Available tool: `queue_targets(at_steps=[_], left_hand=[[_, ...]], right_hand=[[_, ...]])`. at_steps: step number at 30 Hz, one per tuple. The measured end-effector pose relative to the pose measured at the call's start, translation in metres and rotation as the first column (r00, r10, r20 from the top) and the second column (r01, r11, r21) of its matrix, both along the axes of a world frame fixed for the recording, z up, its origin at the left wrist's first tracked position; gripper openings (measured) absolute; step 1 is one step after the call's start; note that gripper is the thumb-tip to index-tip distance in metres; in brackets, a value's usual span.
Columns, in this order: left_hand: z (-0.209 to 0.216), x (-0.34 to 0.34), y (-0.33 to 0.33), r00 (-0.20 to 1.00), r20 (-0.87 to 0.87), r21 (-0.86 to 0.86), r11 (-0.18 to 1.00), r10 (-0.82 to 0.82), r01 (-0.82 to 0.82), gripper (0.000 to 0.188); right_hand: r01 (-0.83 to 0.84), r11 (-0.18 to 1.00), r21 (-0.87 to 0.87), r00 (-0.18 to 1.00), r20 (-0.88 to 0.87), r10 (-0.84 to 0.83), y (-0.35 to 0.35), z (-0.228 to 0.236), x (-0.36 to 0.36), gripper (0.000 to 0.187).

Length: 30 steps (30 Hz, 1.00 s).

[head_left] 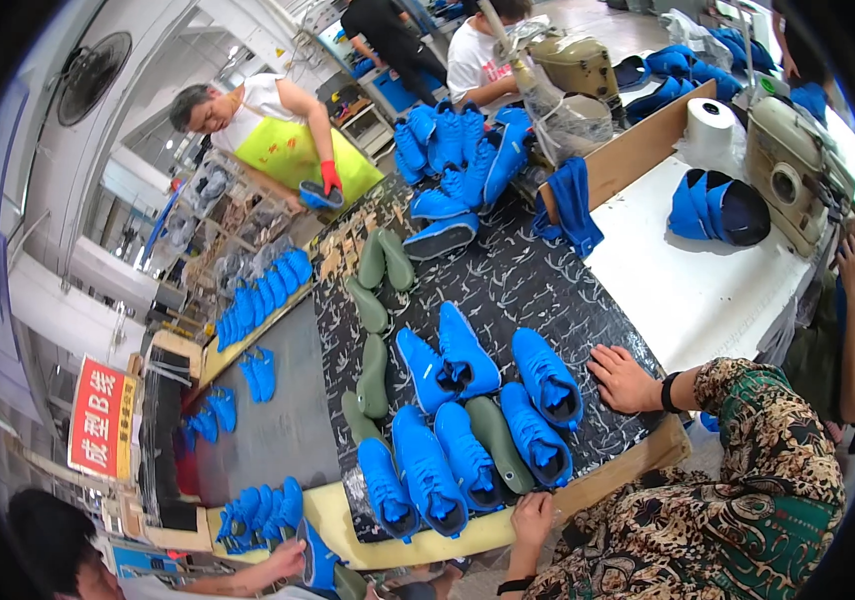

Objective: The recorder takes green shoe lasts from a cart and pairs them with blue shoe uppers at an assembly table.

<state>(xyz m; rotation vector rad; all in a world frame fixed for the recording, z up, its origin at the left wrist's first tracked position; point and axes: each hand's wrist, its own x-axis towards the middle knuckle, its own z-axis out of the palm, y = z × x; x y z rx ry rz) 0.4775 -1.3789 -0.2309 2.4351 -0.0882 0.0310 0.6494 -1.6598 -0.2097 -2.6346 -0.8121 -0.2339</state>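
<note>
My right hand [626, 380] lies palm down on the black patterned tabletop [603, 310], fingers apart, holding nothing. It is beside a blue shoe upper [546, 370]. My left hand [534, 518] is at the table's near edge, its fingers curled; what they hold, if anything, is hidden. Close to it are a green shoe last [493, 440] and another blue upper [536, 440]. More blue uppers [428, 475] stand in a row to the left, heels toward me. Two uppers [463, 350] lie behind that row. Several green lasts [372, 375] form a line along the left.
A co-worker in a yellow apron [293, 160] holds a shoe at the far left. Another person's hand [286, 560] grips a blue upper at lower left. Blue shoes [448, 150] are heaped at the back. A sewing machine [788, 170] and white thread cone [711, 122] stand right.
</note>
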Motion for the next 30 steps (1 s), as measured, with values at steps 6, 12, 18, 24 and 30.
queue_targets(at_steps=[6,12,18,24,30], left_hand=[[0.001,0.001,-0.008,0.999,0.045,-0.031,0.999,0.015,-0.014,0.007],[-0.007,0.001,-0.006,0.998,0.067,-0.052,0.999,0.011,-0.007,0.008],[-0.010,-0.011,-0.018,0.995,0.085,-0.022,0.998,0.057,-0.055,0.008],[-0.012,-0.015,-0.024,0.990,0.122,-0.042,0.997,0.075,-0.070,0.010],[-0.021,-0.019,-0.018,0.996,0.042,-0.024,0.997,0.080,-0.079,0.008]], right_hand=[[-0.006,1.000,-0.020,1.000,0.011,0.006,-0.006,0.000,0.002,0.047],[0.009,0.999,-0.039,1.000,-0.011,-0.010,-0.002,0.003,0.007,0.048],[-0.001,0.999,-0.032,1.000,0.012,0.001,-0.009,0.004,-0.004,0.048],[0.003,0.999,-0.035,1.000,0.006,-0.003,-0.014,-0.005,-0.009,0.048],[0.022,0.999,-0.026,0.999,0.028,-0.021,-0.010,-0.013,-0.017,0.045]])
